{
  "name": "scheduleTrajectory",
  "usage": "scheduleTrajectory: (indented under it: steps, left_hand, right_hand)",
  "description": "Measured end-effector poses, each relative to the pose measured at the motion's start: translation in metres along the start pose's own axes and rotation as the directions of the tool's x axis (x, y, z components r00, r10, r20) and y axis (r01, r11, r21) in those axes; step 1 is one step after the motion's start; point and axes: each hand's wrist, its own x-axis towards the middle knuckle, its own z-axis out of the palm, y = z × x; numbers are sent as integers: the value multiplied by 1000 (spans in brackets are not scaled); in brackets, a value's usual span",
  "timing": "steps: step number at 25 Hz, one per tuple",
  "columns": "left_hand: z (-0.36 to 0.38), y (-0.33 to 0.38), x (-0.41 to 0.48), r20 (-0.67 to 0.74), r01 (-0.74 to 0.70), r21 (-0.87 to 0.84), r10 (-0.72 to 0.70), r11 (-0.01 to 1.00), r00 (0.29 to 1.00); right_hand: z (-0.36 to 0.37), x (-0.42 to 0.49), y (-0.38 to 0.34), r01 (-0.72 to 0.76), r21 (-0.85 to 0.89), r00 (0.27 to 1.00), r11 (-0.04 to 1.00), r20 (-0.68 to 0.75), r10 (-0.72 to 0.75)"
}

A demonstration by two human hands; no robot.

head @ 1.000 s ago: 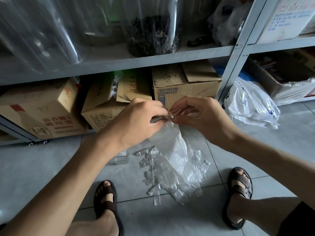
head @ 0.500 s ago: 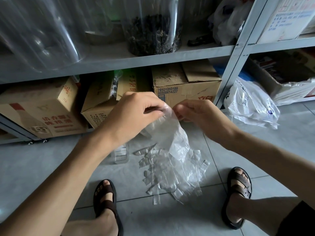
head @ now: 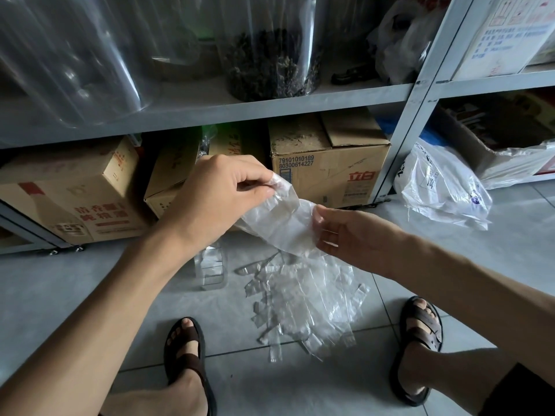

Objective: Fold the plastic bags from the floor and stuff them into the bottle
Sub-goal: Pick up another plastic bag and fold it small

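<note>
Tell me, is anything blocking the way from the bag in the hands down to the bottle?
Nothing visible does. The clear thin plastic bag is pinched by the left hand and right hand. The clear square bottle stands on the floor just below, beside the heap of bags, partly hidden behind the left forearm.

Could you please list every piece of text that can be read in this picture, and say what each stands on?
"79101010189" and "80300614227": middle cardboard box, top left of its front.
"立白": same box, in red.
Red characters on the left box: blurred.
White sign on the upper shelf: too small.
White plastic bag: print unreadable.
</note>
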Motion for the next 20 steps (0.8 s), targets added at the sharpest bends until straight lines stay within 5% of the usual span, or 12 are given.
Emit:
scheduleTrajectory:
  steps: [14, 17, 20]
  left_hand:
    - [-4, -5, -1, -110, 13, -74, -21, 997, 994]
    - [-3, -5, -1, -52, 39, -72, -43, 997, 998]
    - [0, -3, -2, 42, 67, -29, -65, 997, 997]
  right_hand:
    - [-4, 8, -6, 131, 237, 981, 963, -169, -93]
    - [-4, 6, -4, 152, 75, 959, 986, -254, -129]
    - [1, -6, -9, 348, -328, 867, 878, -242, -434]
